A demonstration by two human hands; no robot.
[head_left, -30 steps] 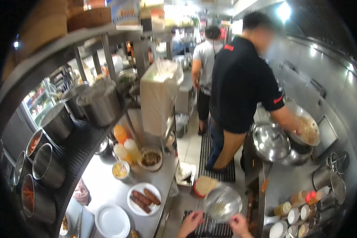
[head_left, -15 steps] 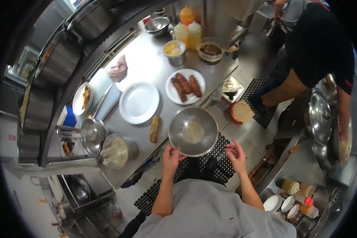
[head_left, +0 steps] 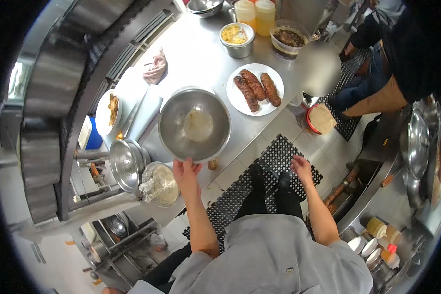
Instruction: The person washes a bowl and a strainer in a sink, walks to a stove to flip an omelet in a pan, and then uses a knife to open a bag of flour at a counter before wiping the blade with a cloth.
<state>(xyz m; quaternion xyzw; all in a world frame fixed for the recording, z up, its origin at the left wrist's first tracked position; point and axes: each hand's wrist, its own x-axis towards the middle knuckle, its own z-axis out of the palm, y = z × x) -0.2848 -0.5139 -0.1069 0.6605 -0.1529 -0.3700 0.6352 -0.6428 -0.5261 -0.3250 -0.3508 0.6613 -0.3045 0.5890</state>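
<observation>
My left hand [head_left: 185, 172] grips the near rim of a steel mixing bowl [head_left: 171, 125], thumb and fingers closed on it. A pale, round patch shows at the bowl's bottom. The bowl is above the steel counter and hides nearly all of a white plate. Beside my left fingers, one end of a brown roll-shaped piece [head_left: 212, 164] peeks out. My right hand [head_left: 301, 169] is in the air over the floor mat, fingers loosely apart, holding nothing. To the bowl's right, a white plate [head_left: 233, 102] bears three browned meat rolls [head_left: 252, 84].
On the counter are a colander [head_left: 125, 166], a tub of floury white mix [head_left: 164, 185], a knife [head_left: 132, 117], a cloth [head_left: 155, 67], a tub of yellow shreds [head_left: 236, 35] and a dark sauce container [head_left: 286, 39]. Another person [head_left: 406, 63] stands at right.
The bowl has moved left and away from me over the counter, in my left hand. My right hand has drawn away from the bowl. The view has shifted too.
</observation>
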